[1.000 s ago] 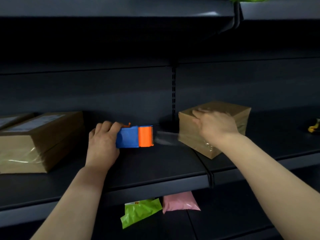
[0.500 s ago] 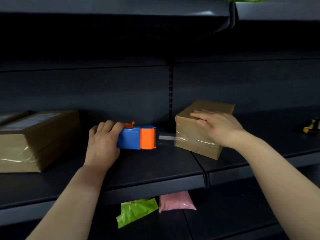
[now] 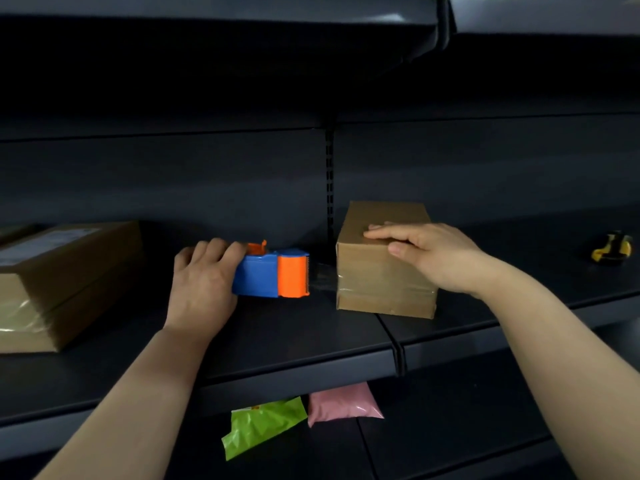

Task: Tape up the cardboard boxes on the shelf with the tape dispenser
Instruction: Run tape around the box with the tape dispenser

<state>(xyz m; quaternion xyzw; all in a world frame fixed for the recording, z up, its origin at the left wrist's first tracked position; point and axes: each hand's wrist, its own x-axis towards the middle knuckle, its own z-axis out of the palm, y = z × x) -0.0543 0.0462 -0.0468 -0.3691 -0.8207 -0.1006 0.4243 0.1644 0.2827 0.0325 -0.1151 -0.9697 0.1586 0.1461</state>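
**A:** While the left hand (image 3: 204, 282) is on the tape dispenser (image 3: 273, 275), how does it hold it?

**B:** It grips the blue back end, with the fingers curled over the top. The dispenser sits on the shelf (image 3: 311, 344). Its orange toothed end faces right, toward the small cardboard box (image 3: 381, 271), near it but not touching.

**A:** Does anything join the two?

**B:** Yes, a band of clear tape (image 3: 322, 278) runs from the orange end to the box's left edge. It carries on as a glossy strip across the front face.

**A:** And the right hand (image 3: 433, 258)?

**B:** It lies flat on that box, pinching nothing. The fingers are straight on the top and point left, and the thumb presses down over the front face.

**A:** Where does the box stand?

**B:** It stands upright on the same shelf, over the seam where two shelf boards meet.

**A:** What else is around?

**B:** A larger cardboard box (image 3: 69, 278) sits at the far left of the shelf, well apart from the dispenser. It has a pale label on top and shiny tape round its front. A yellow and black object (image 3: 611, 245) lies far to the right, too small to identify. On the level below, a green bag (image 3: 259, 427) and a pink bag (image 3: 343, 405) lie side by side.
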